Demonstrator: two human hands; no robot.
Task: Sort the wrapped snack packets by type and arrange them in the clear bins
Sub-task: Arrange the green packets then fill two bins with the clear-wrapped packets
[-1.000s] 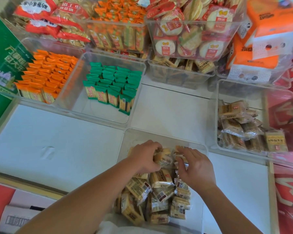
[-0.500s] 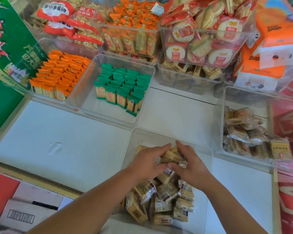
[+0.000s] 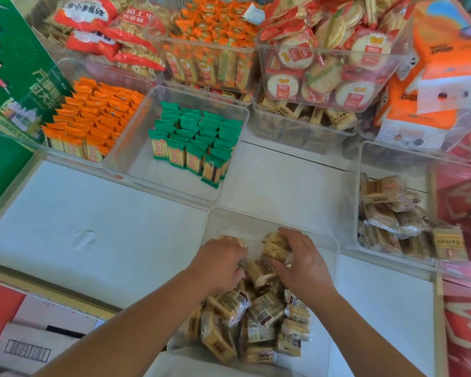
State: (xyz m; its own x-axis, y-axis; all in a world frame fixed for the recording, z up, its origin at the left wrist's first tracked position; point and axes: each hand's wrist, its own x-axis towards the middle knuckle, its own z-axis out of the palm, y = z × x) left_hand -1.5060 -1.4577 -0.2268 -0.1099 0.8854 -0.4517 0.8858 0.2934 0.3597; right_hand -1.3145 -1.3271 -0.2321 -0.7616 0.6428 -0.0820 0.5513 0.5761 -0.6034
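Both hands are working in the near bin (image 3: 335,242), close together but not touching: the right hand (image 3: 302,263) is curling its fingers over a small cluster of tan packets (image 3: 264,314) at the far end of the pile, while the left hand (image 3: 218,265) is digging knuckles-up into the heap with its fingertips hidden, so I cannot tell whether it is actually gripping anything. The risk, as I judge it, is coming from the wrappers, which are looking glossy and slack (the sort that slide over one another), so a bunched handful is likely to be shedding a packet onto the white surface or back into the jumble as it is lifted over the bin wall. A hand brushing that clear rim could also be nudging the light bin out of place. The tan packets are lying loose at all angles, some showing barcodes and some brown labels, heaped towards the near end of the bin. More of the same kind are sitting in the right-hand bin (image 3: 362,170), just as untidy, whereas the green packets (image 3: 199,142) and orange packets (image 3: 93,115) are standing in neat upright rows.
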